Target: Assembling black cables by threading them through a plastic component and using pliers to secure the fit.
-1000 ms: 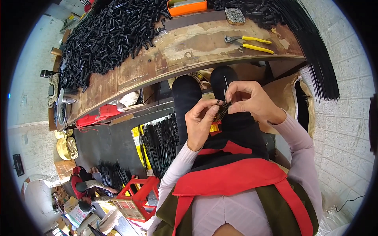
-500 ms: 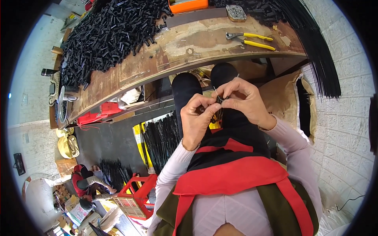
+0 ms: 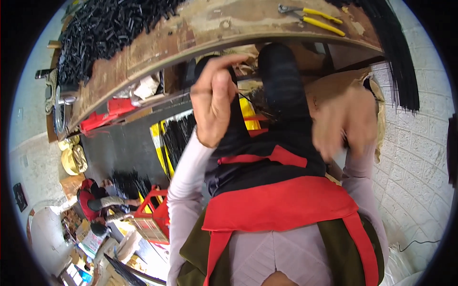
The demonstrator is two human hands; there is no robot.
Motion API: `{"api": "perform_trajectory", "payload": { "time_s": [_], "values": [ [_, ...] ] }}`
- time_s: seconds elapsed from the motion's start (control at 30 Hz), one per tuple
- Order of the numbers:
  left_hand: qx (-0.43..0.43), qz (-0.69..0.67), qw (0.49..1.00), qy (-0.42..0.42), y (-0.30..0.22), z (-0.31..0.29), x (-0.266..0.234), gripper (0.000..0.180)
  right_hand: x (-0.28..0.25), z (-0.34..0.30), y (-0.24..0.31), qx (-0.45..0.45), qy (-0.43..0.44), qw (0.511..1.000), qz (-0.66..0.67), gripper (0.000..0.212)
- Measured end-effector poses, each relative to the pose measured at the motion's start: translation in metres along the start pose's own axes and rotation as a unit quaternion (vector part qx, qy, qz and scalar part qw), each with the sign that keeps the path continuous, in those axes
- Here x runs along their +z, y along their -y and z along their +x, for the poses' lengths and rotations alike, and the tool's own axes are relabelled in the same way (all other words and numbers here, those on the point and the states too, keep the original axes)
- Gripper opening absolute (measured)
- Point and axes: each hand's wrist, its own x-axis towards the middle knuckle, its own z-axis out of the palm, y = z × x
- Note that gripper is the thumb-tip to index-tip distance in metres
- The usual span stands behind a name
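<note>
My left hand (image 3: 212, 102) is raised over my left thigh, its index finger stretched out and its thumb apart from it. Nothing held shows in it, though its other fingers are partly hidden. Just beside its fingers, thin dark strands (image 3: 257, 102) show between my legs, next to a yellow patch (image 3: 249, 114). My right hand (image 3: 346, 121) hangs out to the right of my right leg, in front of a tan sack (image 3: 331, 88). Motion smears its fingers, so their grip is unclear. The small black part seen earlier cannot be made out.
Ahead is a wooden bench (image 3: 191, 35) with a heap of black tubular pieces (image 3: 112, 38) and yellow-handled pliers (image 3: 312, 19). Long black strands (image 3: 400, 71) hang off its right end. At the lower left, a person (image 3: 95, 202) works near a red crate (image 3: 155, 214).
My hands have come apart from the small black part they held together. The right hand swung right and down; the left moved left and upward. The whole view has shifted slightly.
</note>
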Motion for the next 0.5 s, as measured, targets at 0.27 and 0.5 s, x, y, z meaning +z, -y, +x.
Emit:
{"api": "perform_trajectory", "payload": {
  "time_s": [0.27, 0.5],
  "values": [
    [0.084, -0.213, 0.973, 0.005, -0.002, 0.008, -0.006, 0.044, 0.011, 0.009, 0.014, 0.066, 0.238, 0.967, 0.067, 0.014],
    [0.42, -0.128, 0.886, 0.149, 0.032, 0.048, -0.016, 0.049, -0.003, 0.014, 0.018, 0.103, 0.263, 0.958, 0.058, 0.013]
  ]
}}
